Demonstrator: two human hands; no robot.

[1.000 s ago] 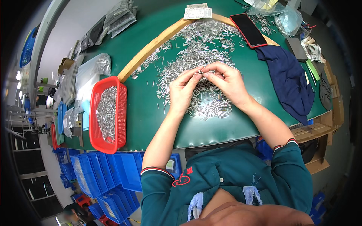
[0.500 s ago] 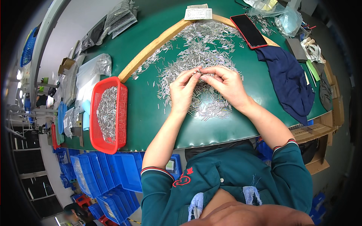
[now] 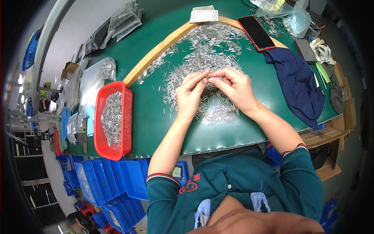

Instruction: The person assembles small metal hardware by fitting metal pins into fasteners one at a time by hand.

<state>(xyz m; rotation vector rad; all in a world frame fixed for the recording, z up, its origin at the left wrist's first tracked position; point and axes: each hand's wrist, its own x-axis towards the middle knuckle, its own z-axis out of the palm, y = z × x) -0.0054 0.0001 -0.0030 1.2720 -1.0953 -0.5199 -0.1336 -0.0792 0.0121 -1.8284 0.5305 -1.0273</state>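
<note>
A wide heap of small silvery metal pins (image 3: 212,58) lies on the green table. Above its near part my left hand (image 3: 190,93) and my right hand (image 3: 235,89) meet, fingertips almost touching. Both hands are closed in a pinch. A tiny metal piece, seemingly one of the pins, shows between the fingertips; its exact shape is too small to make out. To the left stands a red plastic basket (image 3: 127,121), with many similar pins (image 3: 113,119) inside it.
Wooden strips (image 3: 159,47) form an angled border behind the heap, with paper slips (image 3: 204,15) at the corner. A red-edged phone (image 3: 256,33) rests at the right strip, beside dark blue cloth (image 3: 298,84). Plastic bags (image 3: 93,80) lie left; blue bins (image 3: 132,177) stand below the table edge.
My left fingers have shifted slightly against the right fingertips, the left index finger now straighter. Both hands stay over the same spot of the heap.
</note>
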